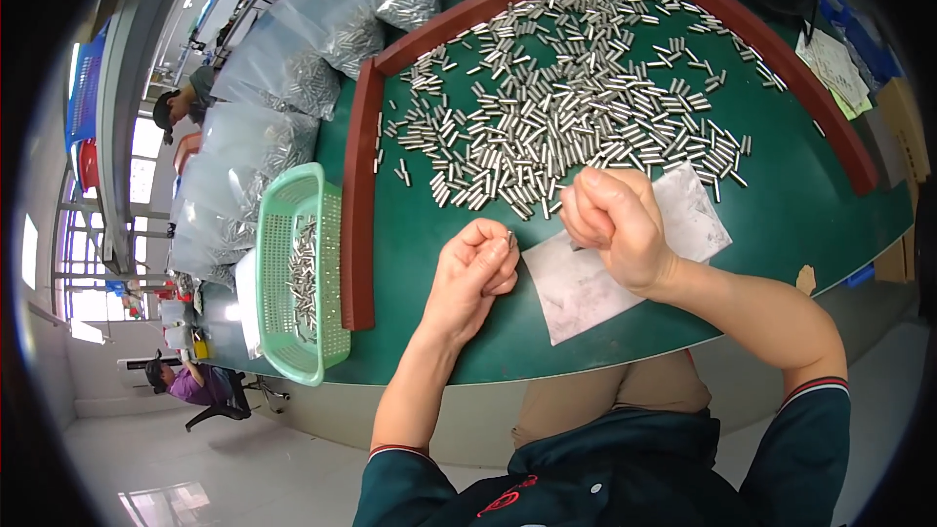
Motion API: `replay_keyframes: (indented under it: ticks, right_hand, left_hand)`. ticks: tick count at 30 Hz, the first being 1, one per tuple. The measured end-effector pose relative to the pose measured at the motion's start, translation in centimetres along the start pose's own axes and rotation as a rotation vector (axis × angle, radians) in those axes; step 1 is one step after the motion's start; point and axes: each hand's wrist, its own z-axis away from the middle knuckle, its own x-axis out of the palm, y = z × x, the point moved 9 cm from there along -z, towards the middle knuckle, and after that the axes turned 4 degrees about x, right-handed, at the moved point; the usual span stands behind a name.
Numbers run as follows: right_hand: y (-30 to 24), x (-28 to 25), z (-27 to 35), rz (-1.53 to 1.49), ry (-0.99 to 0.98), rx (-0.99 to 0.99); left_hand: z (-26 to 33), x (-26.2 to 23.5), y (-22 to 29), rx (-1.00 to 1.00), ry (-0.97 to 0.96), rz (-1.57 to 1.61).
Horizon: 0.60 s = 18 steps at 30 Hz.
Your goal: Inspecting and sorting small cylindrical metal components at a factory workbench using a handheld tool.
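My left hand (473,273) is closed near the front of the green table, thumb against the curled fingers. A small shiny end of a metal pin (511,238) shows at its fingertips. To its right, my right hand (620,229) is curled into a fist above a smudged whitish sheet (581,298); whatever lies inside its fingers is hidden. Just beyond both hands spreads a large heap of short silvery metal pins (556,127), its near edge close to my right knuckles.
Dark red wooden rails (359,205) border the heap. On the left stands a green plastic basket (337,332) with more pins in it. Clear plastic bags of metal parts (229,151) line the far left. Papers (835,68) lie at right. Two people are in the left background.
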Motion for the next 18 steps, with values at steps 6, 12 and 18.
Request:
replay_keyframes:
  ticks: [6,12,18]
  right_hand:
    - [0.3,0.0,0.0,-0.044,-0.017,0.045]
    - [0.1,-0.1,-0.3,-0.067,-0.015,0.043]
    - [0.1,0.2,-0.4,-0.085,-0.031,0.043]
  left_hand:
    - [-0.3,-1.0,-0.3,-0.055,-0.030,0.388]
    - [-0.4,-0.7,0.0,-0.084,-0.013,0.351]
    - [0.2,-1.1,1.1,-0.020,-0.051,0.421]
